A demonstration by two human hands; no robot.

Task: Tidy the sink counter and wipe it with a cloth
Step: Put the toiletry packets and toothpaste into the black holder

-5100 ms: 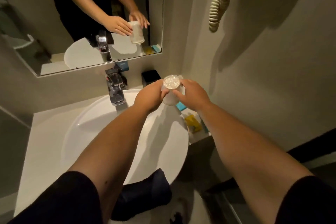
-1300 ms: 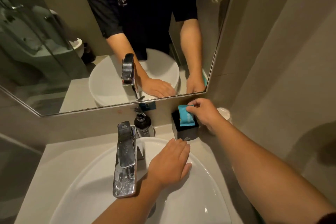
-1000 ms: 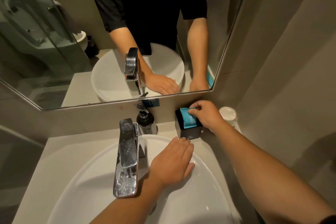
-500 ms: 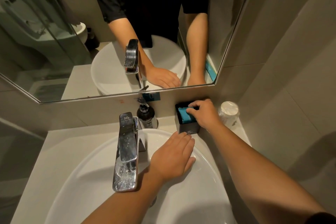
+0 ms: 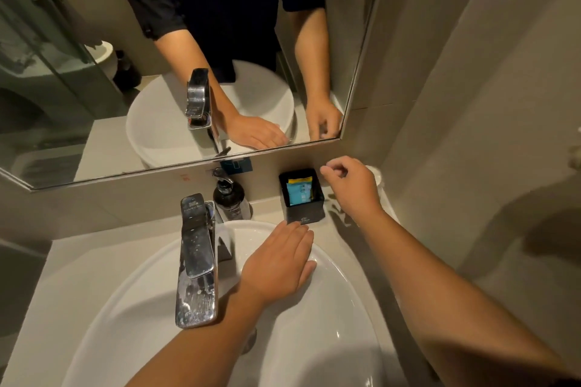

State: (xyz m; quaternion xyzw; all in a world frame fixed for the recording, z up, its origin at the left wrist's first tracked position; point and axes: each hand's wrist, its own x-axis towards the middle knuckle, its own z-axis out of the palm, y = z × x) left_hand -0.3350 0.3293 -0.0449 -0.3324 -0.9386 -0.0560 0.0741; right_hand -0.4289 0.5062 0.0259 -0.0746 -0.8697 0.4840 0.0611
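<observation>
The right hand [image 5: 352, 187] hovers empty, fingers loosely curled, right of the black box [image 5: 303, 198] (sachets inside) — a careless swing could topple the cup [image 5: 375, 174] behind; left hand [image 5: 278, 264] lies flat on the basin [image 5: 330, 339].

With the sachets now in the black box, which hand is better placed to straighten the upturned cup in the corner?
Right. The right hand hovers empty beside the black box, right over the cup. The left hand is pressed flat on the basin rim, farther away.
</observation>
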